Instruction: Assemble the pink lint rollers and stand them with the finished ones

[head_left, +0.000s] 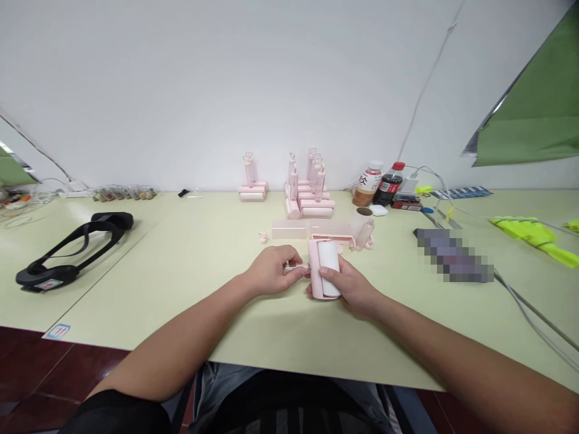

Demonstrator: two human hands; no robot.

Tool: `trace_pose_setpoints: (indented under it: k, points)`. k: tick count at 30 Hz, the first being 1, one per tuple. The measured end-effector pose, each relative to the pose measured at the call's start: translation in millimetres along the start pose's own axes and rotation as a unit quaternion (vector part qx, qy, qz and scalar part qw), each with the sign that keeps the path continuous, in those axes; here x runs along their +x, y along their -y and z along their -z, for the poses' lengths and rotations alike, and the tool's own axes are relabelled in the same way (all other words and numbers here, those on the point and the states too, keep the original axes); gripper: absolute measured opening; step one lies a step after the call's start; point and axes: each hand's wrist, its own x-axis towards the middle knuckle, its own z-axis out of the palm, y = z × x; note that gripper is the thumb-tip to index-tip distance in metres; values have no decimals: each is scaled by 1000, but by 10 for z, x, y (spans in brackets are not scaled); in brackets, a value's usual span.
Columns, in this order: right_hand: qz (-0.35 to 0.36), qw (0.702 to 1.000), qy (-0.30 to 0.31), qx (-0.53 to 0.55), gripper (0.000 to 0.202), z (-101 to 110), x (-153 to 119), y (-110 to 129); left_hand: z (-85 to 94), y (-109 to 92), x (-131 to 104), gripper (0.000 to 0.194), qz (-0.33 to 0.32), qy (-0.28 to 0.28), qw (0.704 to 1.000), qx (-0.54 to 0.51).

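My right hand (pixel 355 288) is wrapped round a pink lint roller head (pixel 316 283) with a white roll (pixel 330 269), held a little above the table. Its thumb presses on the white roll. At the roller's left side my left hand (pixel 275 270) pinches a small clear piece (pixel 295 266) that touches or nearly touches the pink edge. Just behind my hands lie clear pink covers (pixel 289 229), an upright clear handle part (pixel 364 234) and a small pink part (pixel 263 237). Several pink rollers with upright handles (pixel 316 208) stand near the wall.
One more pink roller (pixel 253 191) stands farther left. Black headgear (pixel 76 247) lies at the left. At the back right are a brown drink bottle (pixel 367 184) and a cola bottle (pixel 389 184). A blurred-out device (pixel 452 256), cables and yellow-green material (pixel 534 238) lie at the right.
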Motion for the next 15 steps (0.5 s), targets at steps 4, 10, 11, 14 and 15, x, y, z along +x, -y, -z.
trace_pose_setpoints:
  k: [4, 10, 11, 14, 15]
  points:
    - [-30, 994, 97, 46, 65, -91, -109, 146, -105, -1, -19, 27, 15, 10, 991, -131]
    - [-89, 972, 159, 150, 87, -124, -150, 317, -137, 7, 23, 28, -38, -49, 990, -127]
    - [-83, 973, 147, 156, 78, -103, -133, 314, -99, 52, 45, 26, -37, -75, 993, -77]
    - [-51, 980, 121, 146, 51, -47, -89, 286, 43, 279, 115, 25, 52, -146, 982, 104]
    - [-39, 984, 112, 131, 45, -38, -80, 276, 88, 367, 134, 29, 107, -144, 970, 163]
